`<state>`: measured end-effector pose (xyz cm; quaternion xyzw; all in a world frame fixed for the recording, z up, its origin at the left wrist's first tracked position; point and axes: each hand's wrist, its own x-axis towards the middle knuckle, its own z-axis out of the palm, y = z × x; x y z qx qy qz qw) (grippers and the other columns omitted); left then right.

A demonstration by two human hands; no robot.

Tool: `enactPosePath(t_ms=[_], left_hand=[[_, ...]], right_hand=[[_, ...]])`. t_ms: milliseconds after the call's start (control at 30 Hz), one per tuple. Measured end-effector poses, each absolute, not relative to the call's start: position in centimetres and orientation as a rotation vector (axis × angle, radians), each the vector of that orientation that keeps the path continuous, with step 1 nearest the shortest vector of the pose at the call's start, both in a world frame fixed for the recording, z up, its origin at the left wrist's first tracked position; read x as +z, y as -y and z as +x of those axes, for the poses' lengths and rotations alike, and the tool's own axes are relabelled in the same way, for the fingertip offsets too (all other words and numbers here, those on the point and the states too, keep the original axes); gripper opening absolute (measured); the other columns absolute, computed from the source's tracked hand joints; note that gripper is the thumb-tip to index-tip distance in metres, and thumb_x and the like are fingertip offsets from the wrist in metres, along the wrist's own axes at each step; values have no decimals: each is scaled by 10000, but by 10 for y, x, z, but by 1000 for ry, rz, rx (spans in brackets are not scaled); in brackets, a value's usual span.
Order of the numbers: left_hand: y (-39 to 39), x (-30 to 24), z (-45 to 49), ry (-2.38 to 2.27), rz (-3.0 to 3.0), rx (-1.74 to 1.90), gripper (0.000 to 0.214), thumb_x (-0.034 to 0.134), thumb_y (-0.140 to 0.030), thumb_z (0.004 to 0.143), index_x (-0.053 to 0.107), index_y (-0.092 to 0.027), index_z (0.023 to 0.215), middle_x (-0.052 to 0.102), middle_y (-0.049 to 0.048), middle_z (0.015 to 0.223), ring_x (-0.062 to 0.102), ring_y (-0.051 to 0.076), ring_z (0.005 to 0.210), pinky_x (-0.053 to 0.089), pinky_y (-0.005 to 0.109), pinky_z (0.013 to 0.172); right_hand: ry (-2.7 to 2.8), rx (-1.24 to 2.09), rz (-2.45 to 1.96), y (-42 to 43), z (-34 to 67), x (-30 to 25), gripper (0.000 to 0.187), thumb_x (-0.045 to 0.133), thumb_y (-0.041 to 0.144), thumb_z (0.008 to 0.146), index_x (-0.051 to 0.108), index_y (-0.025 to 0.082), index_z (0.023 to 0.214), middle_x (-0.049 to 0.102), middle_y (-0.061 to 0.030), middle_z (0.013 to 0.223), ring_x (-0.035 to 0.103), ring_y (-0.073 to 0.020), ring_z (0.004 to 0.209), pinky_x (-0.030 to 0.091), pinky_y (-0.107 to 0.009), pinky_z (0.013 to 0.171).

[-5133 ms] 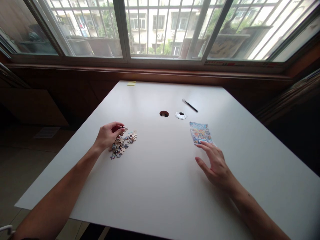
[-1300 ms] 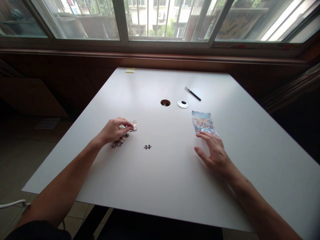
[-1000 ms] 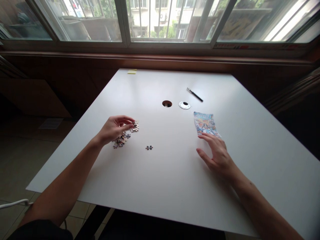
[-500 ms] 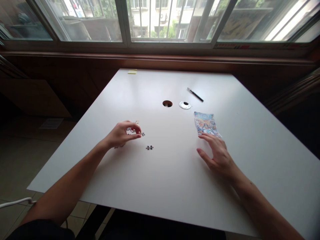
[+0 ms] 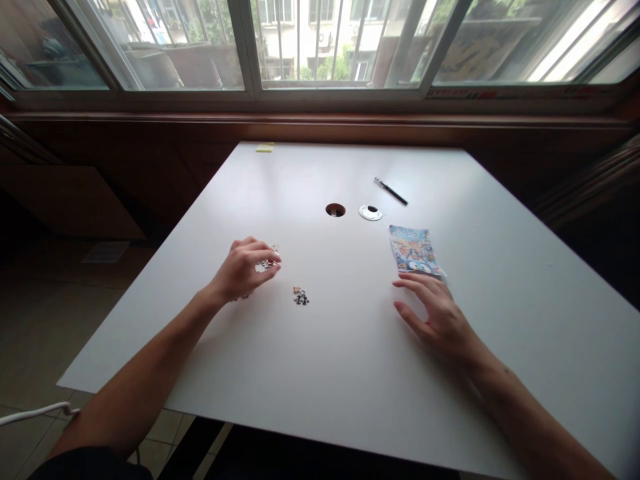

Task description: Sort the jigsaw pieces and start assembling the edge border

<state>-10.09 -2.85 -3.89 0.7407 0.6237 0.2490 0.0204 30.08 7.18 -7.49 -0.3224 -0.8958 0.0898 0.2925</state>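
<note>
My left hand [image 5: 249, 268] hovers over a pile of small jigsaw pieces [image 5: 269, 263], thumb and fingers apart, with nothing visible between the tips. Part of this pile is hidden behind the hand. To its right lies a small cluster of jigsaw pieces [image 5: 301, 297], dark ones with a lighter one at the upper left. My right hand [image 5: 431, 308] is open at the table's right side, its fingers spread and curved. Just beyond those fingertips lies a colourful printed picture sheet [image 5: 415, 249], its lower edge close to the hand.
The white table [image 5: 345, 373] has a round cable hole [image 5: 335, 211], with a silver ring cover [image 5: 371, 213] beside it. Farther back lies a black pen [image 5: 391, 191]. A yellow sticky note [image 5: 265, 147] is at the far left edge, below the windows.
A light jigsaw piece that my left hand held now lies with the small cluster. My left hand has parted its fingers over the pile. The right hand has barely moved.
</note>
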Motion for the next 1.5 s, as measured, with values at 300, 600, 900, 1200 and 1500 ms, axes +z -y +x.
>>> enactPosePath(t_ms=[300, 600, 900, 1200, 1500], left_hand=[[20, -51, -121, -2083, 2322, 608, 344, 671, -353, 868, 716, -275, 1200, 701, 46, 1089, 586, 244, 995, 453, 389, 905], [19, -52, -119, -2081, 2327, 663, 108, 674, -314, 902, 767, -260, 897, 719, 31, 1042, 600, 229, 992, 416, 387, 888], [18, -57, -126, -1971, 2301, 783, 89, 706, -302, 890, 781, -260, 868, 772, 19, 950, 663, 214, 950, 435, 373, 891], [20, -50, -122, -1979, 2247, 804, 144, 617, -280, 916, 748, -227, 888, 775, 39, 934, 690, 216, 926, 467, 363, 894], [20, -47, -121, -1933, 2211, 850, 141, 634, -248, 897, 742, -228, 986, 766, 37, 953, 695, 200, 891, 494, 352, 894]], right_hand=[[2623, 497, -593, -53, 290, -73, 84, 550, 208, 935, 583, 210, 858, 483, 49, 573, 454, -111, 528, 414, -254, 594], [2634, 510, -672, -53, 291, -76, 115, 546, 238, 947, 579, 215, 839, 513, 37, 576, 467, -123, 553, 396, -258, 612], [2638, 528, -671, -55, 291, -76, 132, 532, 243, 955, 590, 211, 841, 519, 34, 581, 467, -117, 552, 406, -262, 616], [2628, 554, -690, -53, 291, -73, 117, 546, 250, 937, 603, 223, 839, 532, 29, 581, 488, -129, 553, 415, -267, 609], [2648, 534, -695, -54, 291, -74, 118, 547, 256, 941, 596, 216, 840, 531, 28, 589, 496, -129, 567, 410, -260, 609]])
